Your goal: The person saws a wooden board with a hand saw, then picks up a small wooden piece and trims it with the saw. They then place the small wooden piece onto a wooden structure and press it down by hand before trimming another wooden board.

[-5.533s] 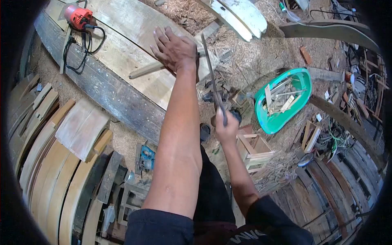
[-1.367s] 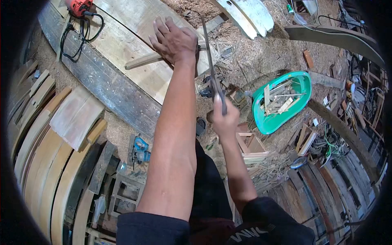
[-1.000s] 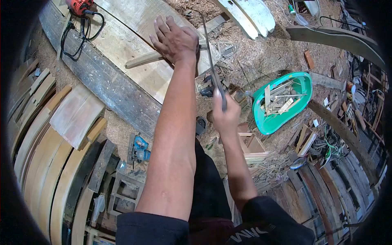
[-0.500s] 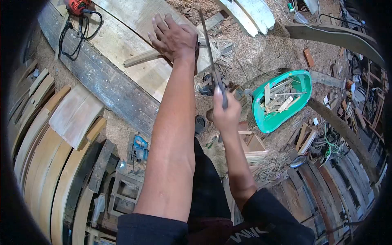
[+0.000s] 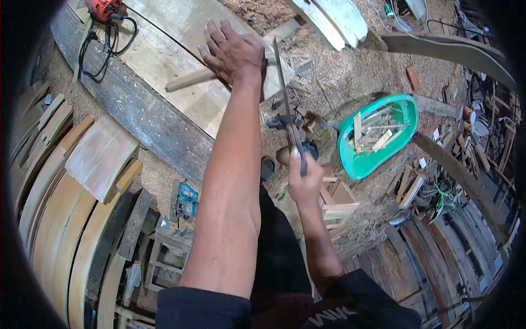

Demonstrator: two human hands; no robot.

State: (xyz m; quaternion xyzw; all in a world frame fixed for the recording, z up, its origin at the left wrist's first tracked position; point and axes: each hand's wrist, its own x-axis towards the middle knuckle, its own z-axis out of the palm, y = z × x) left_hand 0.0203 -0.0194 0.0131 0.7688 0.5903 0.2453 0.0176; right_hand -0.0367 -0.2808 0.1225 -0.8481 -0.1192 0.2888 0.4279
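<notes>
My left hand [image 5: 234, 54] bears down on a narrow wooden stick [image 5: 189, 80], holding it against the wide planks. Its fingers are spread and reach past the stick, which passes under the palm. One end of the stick sticks out to the left, the other just right of the hand, over the planks' edge. In my right hand [image 5: 306, 178], closed round the handle, is a handsaw [image 5: 284, 90]. Its blade shows nearly edge-on and points up and away, crossing the view close to the stick's right end.
A green tub [image 5: 356, 169] of wood offcuts stands at right. A red power tool [image 5: 103, 7] with a black cord lies on the planks [image 5: 159, 41]. On the sawdust-covered floor sits a blue power tool [image 5: 187, 202]. Curved boards [image 5: 71, 230] are stacked at left.
My right hand and the handsaw have been drawn back toward my body, so the blade's tip is lower in view. My left hand and the wooden stick stay in place.
</notes>
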